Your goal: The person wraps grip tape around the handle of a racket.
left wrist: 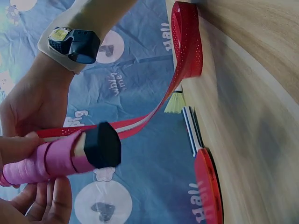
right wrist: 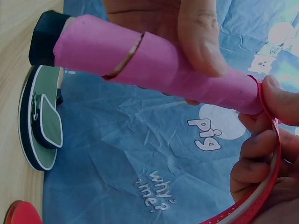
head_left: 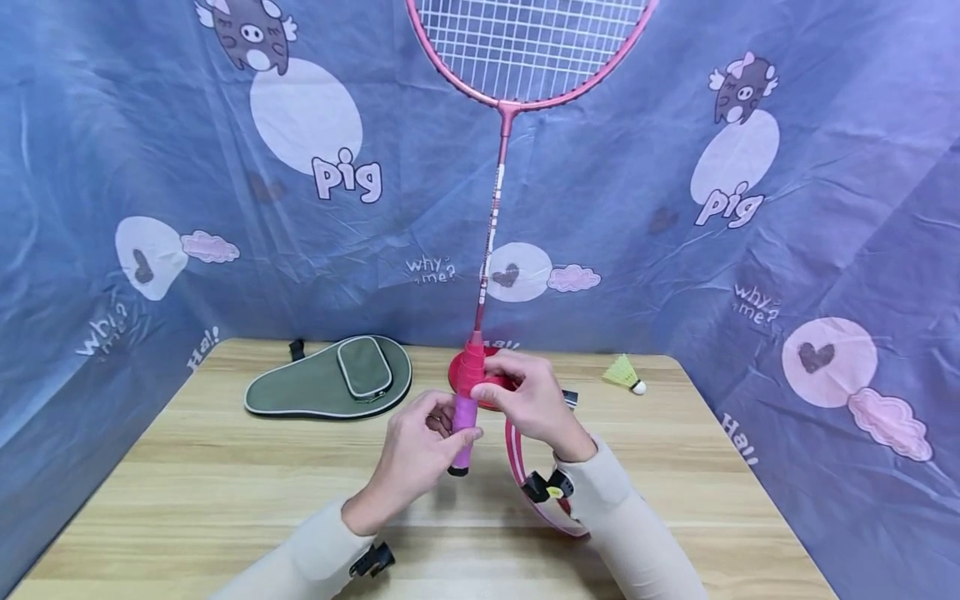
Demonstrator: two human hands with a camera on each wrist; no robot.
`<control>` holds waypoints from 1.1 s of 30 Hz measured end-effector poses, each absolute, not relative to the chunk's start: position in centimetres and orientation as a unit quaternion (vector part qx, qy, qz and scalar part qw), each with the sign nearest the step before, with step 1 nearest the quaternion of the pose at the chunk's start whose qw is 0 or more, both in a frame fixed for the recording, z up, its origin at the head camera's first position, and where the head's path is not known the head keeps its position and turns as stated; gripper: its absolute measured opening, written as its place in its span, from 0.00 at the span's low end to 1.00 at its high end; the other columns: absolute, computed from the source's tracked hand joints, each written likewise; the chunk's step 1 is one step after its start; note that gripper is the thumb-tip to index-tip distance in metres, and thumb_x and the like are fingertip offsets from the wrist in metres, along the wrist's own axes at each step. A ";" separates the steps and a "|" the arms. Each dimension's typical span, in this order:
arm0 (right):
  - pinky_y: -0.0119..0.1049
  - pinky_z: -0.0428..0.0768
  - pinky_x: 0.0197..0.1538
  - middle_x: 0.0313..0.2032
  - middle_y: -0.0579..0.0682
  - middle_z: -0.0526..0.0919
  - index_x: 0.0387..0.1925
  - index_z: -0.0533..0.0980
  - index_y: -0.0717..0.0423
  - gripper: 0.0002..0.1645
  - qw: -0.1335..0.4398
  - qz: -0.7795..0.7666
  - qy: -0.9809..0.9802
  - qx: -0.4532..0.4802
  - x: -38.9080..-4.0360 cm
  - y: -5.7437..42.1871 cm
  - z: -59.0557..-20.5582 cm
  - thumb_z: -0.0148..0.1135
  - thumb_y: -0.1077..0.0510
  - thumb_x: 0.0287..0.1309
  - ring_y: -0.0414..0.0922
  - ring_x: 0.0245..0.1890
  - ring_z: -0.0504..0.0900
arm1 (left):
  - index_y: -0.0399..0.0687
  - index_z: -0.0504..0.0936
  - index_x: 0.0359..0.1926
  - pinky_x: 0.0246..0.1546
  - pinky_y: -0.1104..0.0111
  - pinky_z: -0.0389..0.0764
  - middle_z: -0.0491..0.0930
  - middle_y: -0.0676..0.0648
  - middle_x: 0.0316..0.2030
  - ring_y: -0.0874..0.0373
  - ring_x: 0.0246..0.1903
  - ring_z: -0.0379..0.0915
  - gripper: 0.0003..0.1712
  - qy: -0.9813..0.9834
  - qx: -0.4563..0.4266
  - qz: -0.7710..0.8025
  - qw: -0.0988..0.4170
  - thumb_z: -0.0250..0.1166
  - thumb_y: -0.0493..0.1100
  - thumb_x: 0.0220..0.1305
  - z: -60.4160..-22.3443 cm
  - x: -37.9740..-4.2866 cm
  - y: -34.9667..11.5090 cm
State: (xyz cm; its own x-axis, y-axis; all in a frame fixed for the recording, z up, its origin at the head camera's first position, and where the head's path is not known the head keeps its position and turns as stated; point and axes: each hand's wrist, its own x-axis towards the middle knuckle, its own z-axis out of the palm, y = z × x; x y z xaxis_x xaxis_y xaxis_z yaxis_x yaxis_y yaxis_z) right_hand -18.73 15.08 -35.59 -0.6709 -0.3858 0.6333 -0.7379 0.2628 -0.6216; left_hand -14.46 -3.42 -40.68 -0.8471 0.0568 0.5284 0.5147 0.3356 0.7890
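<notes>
A badminton racket (head_left: 491, 233) stands tilted upright in the head view, its pink-framed head at the top, partly cut off by the frame. My left hand (head_left: 420, 442) grips the lower handle, thumb along one side, just above the black butt cap (left wrist: 103, 145). The handle has a pink wrap (right wrist: 154, 65), with a thin gap between two turns near the cap. Higher up, red perforated grip tape (right wrist: 250, 200) goes round the handle. My right hand (head_left: 528, 396) pinches that tape against it, and the loose length hangs down to the table in a loop.
A green paddle case (head_left: 300, 387) lies at the back left of the wooden table (head_left: 187, 483). Behind the hands lies a red table tennis paddle (left wrist: 209, 186). A yellow shuttlecock (head_left: 622, 375) is at the back right. Blue printed cloth (head_left: 420, 208) surrounds the table.
</notes>
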 end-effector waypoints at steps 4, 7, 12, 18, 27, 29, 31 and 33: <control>0.26 0.76 0.26 0.32 0.51 0.85 0.40 0.87 0.58 0.12 0.175 0.481 -0.782 0.356 -18.7 15.1 -35.4 0.76 0.63 0.52 0.34 0.26 0.74 | 0.48 0.86 0.39 0.29 0.72 0.84 0.82 0.54 0.29 0.66 0.27 0.78 0.17 -0.783 -0.196 -0.544 0.229 0.81 0.39 0.47 -40.8 -14.6 -3.5; 0.27 0.76 0.26 0.30 0.50 0.84 0.41 0.87 0.58 0.13 0.160 0.478 -0.787 0.357 -18.6 15.2 -35.2 0.77 0.63 0.51 0.34 0.26 0.75 | 0.47 0.87 0.38 0.31 0.72 0.86 0.83 0.53 0.29 0.68 0.28 0.79 0.15 -0.779 -0.209 -0.544 0.233 0.80 0.38 0.47 -40.9 -14.5 -3.5; 0.29 0.83 0.30 0.33 0.54 0.86 0.44 0.86 0.62 0.14 0.118 0.492 -0.781 0.365 -18.6 15.4 -34.9 0.75 0.65 0.53 0.33 0.28 0.79 | 0.47 0.87 0.38 0.33 0.73 0.86 0.84 0.52 0.29 0.68 0.29 0.81 0.14 -0.775 -0.226 -0.544 0.230 0.79 0.37 0.49 -40.8 -14.4 -3.6; 0.32 0.87 0.34 0.35 0.59 0.86 0.46 0.84 0.66 0.15 0.073 0.526 -0.768 0.358 -18.7 15.8 -34.9 0.72 0.68 0.56 0.33 0.30 0.82 | 0.46 0.87 0.40 0.34 0.73 0.87 0.85 0.50 0.31 0.65 0.30 0.83 0.14 -0.768 -0.239 -0.551 0.223 0.78 0.35 0.50 -40.9 -14.3 -3.7; 0.32 0.87 0.36 0.33 0.56 0.86 0.44 0.83 0.67 0.13 0.052 0.554 -0.749 0.359 -18.9 15.8 -35.2 0.72 0.67 0.56 0.34 0.31 0.82 | 0.43 0.86 0.37 0.37 0.69 0.89 0.85 0.45 0.31 0.65 0.32 0.81 0.10 -0.733 -0.279 -0.595 0.178 0.70 0.29 0.53 -41.0 -14.6 -4.1; 0.31 0.87 0.37 0.33 0.51 0.86 0.44 0.82 0.67 0.14 0.041 0.565 -0.742 0.358 -18.8 15.8 -35.2 0.72 0.67 0.56 0.34 0.31 0.83 | 0.42 0.86 0.37 0.38 0.68 0.89 0.85 0.45 0.31 0.65 0.32 0.81 0.10 -0.722 -0.290 -0.605 0.167 0.70 0.29 0.54 -40.9 -14.5 -4.1; 0.29 0.86 0.37 0.33 0.49 0.86 0.45 0.82 0.68 0.16 0.029 0.575 -0.735 0.360 -18.6 15.9 -35.0 0.73 0.64 0.57 0.34 0.32 0.83 | 0.42 0.86 0.38 0.38 0.66 0.89 0.86 0.44 0.31 0.65 0.33 0.82 0.10 -0.711 -0.298 -0.617 0.156 0.70 0.28 0.54 -41.0 -14.5 -4.2; 0.28 0.85 0.37 0.33 0.47 0.86 0.45 0.81 0.69 0.16 0.020 0.579 -0.730 0.362 -18.5 15.9 -34.9 0.73 0.64 0.57 0.34 0.32 0.83 | 0.41 0.86 0.39 0.39 0.66 0.89 0.86 0.43 0.32 0.65 0.34 0.82 0.11 -0.704 -0.304 -0.624 0.149 0.70 0.28 0.54 -41.0 -14.4 -4.2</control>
